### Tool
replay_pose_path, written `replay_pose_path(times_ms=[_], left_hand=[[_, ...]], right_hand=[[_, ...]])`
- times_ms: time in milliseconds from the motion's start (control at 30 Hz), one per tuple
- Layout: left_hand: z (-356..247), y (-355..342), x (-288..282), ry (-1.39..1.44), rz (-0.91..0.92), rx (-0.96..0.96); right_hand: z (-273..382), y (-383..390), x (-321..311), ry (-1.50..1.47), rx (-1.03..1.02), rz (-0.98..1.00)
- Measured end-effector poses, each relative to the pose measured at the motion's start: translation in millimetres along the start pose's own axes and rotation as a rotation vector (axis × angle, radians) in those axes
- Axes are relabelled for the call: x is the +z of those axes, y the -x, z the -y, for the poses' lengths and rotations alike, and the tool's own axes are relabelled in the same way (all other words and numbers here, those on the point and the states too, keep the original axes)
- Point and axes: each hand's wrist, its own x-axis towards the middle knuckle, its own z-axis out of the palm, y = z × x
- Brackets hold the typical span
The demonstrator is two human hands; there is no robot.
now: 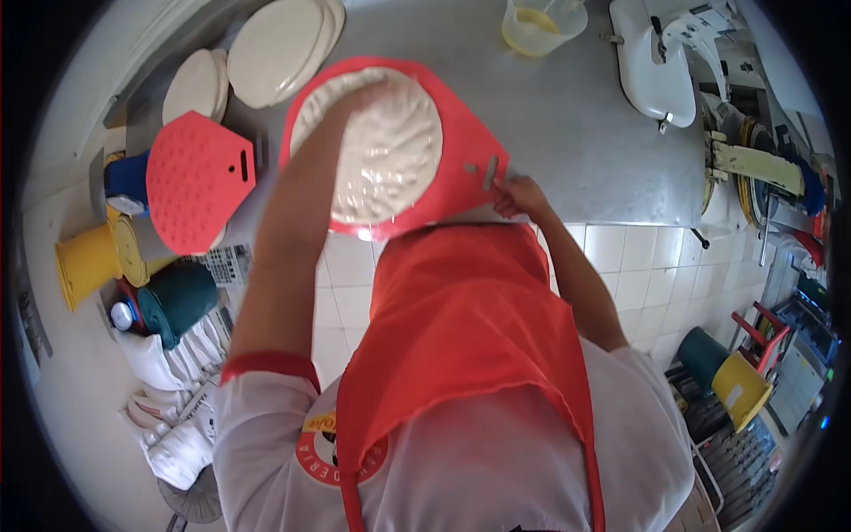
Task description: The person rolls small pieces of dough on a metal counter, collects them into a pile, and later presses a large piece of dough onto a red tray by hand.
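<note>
A round, glossy sheet of pale dough (399,151) with a rippled top lies on a red board (465,160) at the front of the steel table. My left hand (379,96) is over the far part of the dough, smeared by motion, so its fingers cannot be made out. At the board's right corner, beside the handle slot, my right hand (521,197) grips the edge with curled fingers. Part of the dough's left side is hidden behind my left forearm.
Stacked dough rounds (277,49) and a smaller stack (195,84) lie at the far left. A second red board (199,182) overhangs the table's left end. Farther back are a plastic jug of yellow liquid (541,31) and a white scale-like device (651,66). Buckets (89,262) stand left.
</note>
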Motion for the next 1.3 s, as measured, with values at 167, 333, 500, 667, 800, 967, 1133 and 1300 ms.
replay_pose_path(times_ms=[167,333,500,667,800,967,1133,1300], left_hand=[[-3,-31,-5,-0.005,-0.005,0.052],[27,-86,-24,-0.015,0.345,0.248],[-45,-2,-45,0.374,0.461,-0.005],[-12,41,-9,0.205,0.096,-0.064],[-31,82,-44,0.327,0.481,-0.105],[110,61,-52,1.454,-0.122,-0.814],[122,149,38,0.436,-0.253,-1.069],[94,180,76,0.4,-0.204,-1.134]], right_hand=[[19,-2,3,0.053,0.026,-0.013],[18,-15,-2,0.106,0.104,0.098],[17,-14,-3,0.124,0.151,0.0],[29,-19,3,0.2,0.16,0.072],[37,-28,-3,0.276,0.27,0.065],[105,-10,37,1.263,0.016,0.363],[192,-13,138,1.699,-0.931,0.158],[149,-43,188,1.929,-1.303,0.165]])
